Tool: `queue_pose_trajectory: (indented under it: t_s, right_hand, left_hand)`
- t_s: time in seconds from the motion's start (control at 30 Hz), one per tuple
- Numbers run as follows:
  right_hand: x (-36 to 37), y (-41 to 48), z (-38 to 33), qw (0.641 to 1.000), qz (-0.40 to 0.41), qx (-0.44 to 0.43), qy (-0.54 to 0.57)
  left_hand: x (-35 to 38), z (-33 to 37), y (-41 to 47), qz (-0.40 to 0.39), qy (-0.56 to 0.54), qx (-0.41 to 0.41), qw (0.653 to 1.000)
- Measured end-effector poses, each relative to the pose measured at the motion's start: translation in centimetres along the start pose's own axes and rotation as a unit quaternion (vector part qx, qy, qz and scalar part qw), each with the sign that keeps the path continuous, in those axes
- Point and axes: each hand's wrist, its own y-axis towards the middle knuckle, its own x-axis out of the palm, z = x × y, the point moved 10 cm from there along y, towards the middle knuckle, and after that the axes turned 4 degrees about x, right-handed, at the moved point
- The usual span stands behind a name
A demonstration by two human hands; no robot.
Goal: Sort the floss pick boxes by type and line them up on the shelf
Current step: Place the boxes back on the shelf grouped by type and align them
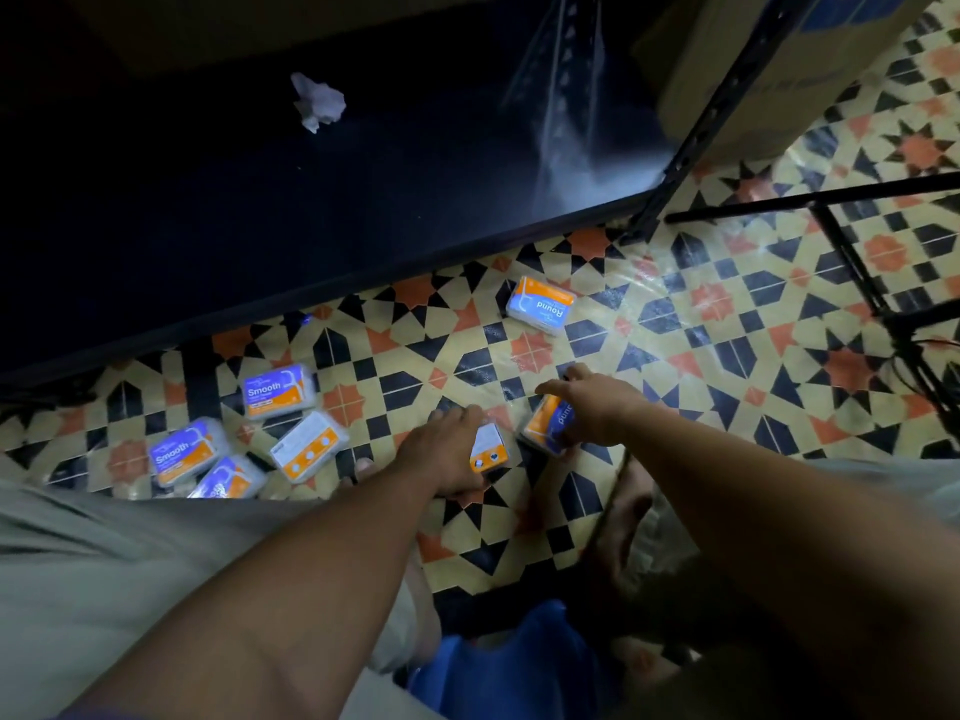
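Observation:
Several floss pick boxes lie on the patterned tile floor in front of a low dark shelf [363, 200]. My left hand [447, 454] grips a box lying back side up [489, 449]. My right hand [597, 407] grips a "Round" box [550, 423] beside it. Another Round box [541, 305] lies alone near the shelf edge. At the left sit a Smooth box [278, 391], a second Smooth box [188, 452], a third partly hidden one [228, 480] and a box turned back side up [309, 446].
A crumpled white paper [318, 101] lies on the shelf board. The shelf's black upright post [691, 142] stands at its right corner, with a cardboard box [753, 70] behind it. A black metal frame [852, 252] crosses the floor at right. My knees fill the bottom.

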Motion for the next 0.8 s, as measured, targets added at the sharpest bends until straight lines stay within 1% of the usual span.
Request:
queue_pose_trajectory:
  t_s: [0.1, 0.2, 0.3, 0.47, 0.6, 0.7, 0.8]
  right_hand:
    - [-0.1, 0.3, 0.2, 1.000, 0.003, 0.004, 0.022]
    - [-0.4, 0.4, 0.6, 0.998, 0.028, 0.022, 0.058]
    - [-0.7, 0.5, 0.8, 0.994, 0.046, 0.033, 0.094]
    - [-1.1, 0.4, 1.1, 0.987, 0.065, 0.051, 0.140]
    - [-1.0, 0.5, 1.5, 0.985, 0.073, 0.061, 0.145]
    - [-1.0, 0.5, 1.7, 0.986, 0.075, 0.062, 0.139]
    - [-0.7, 0.4, 1.5, 0.991, 0.067, 0.052, 0.107]
  left_hand:
    - [-2.4, -0.8, 0.5, 0.084, -0.076, -0.025, 0.993]
    - [-3.2, -2.0, 0.9, 0.128, -0.183, -0.042, 0.974]
    - [-4.0, -2.6, 0.9, 0.171, -0.226, -0.043, 0.958]
    - [-3.4, -3.5, 1.3, 0.155, -0.253, -0.068, 0.953]
    - [-3.8, -4.6, 1.3, 0.179, -0.251, -0.109, 0.945]
    - [-3.7, -4.4, 1.3, 0.166, -0.273, -0.101, 0.942]
    - [-3.3, -4.2, 1.8, 0.152, -0.244, -0.092, 0.953]
